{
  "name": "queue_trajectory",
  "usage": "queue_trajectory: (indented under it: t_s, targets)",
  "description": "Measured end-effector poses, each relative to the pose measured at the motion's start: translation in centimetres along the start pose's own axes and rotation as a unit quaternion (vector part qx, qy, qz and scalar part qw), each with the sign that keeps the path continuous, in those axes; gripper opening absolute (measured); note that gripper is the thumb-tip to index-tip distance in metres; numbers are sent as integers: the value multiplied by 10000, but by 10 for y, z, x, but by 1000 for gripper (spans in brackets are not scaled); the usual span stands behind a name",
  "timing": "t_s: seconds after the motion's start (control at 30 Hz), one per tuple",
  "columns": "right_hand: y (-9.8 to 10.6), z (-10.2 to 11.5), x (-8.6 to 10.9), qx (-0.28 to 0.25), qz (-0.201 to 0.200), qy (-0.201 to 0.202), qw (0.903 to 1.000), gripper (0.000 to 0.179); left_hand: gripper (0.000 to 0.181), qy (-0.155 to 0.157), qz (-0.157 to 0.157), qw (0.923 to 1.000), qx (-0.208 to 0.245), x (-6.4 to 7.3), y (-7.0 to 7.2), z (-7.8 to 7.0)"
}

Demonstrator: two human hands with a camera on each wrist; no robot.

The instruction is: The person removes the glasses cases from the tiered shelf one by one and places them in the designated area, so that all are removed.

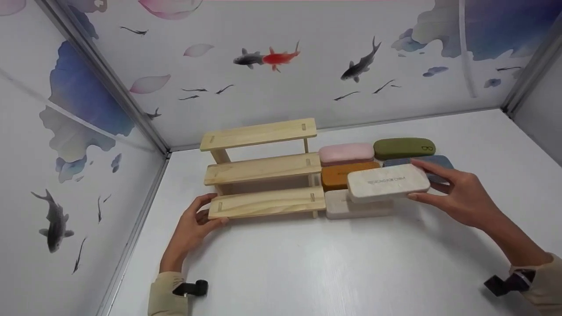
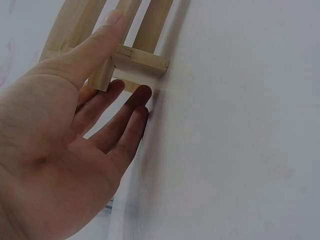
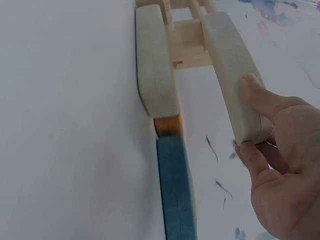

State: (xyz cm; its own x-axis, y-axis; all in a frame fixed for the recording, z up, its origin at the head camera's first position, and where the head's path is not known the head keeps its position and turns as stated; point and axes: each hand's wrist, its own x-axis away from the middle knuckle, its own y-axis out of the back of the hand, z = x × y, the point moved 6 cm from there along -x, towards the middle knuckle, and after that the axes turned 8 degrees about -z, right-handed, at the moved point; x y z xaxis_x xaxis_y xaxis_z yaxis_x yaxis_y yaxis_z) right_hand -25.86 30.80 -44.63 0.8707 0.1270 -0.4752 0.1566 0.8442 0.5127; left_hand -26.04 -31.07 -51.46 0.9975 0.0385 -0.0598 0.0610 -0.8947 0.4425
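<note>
A white glasses case (image 1: 388,182) with printed lettering is pinched at its right end by my right hand (image 1: 459,193). It hangs above a second pale case (image 1: 347,210) on the table; in the right wrist view the held case (image 3: 235,70) is clear of the pale case (image 3: 156,62). At the left, my left hand (image 1: 193,228) grips the end of the lowest board of a three-step wooden rack (image 1: 268,202). The left wrist view shows the thumb of my left hand (image 2: 65,135) lying along the wood, with several fingers bent on the other side.
Right of the rack lie a pink case (image 1: 347,152), an olive green case (image 1: 404,148) with a glasses mark, an orange case (image 1: 336,175) and a blue case (image 1: 443,162) partly hidden by my right hand. White panels (image 1: 307,96) painted with fish enclose the white table (image 1: 307,267).
</note>
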Motion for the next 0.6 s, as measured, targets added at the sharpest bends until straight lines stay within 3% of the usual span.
queue_trajectory:
  t_s: [0.23,0.6]
  targets:
    - [29,-35,18,434,-169,-484,9977,81,82,6,26,10000,8,-1,1,0]
    - [54,-76,39,464,-44,-887,9950,81,83,8,29,10000,2,1,-1,1]
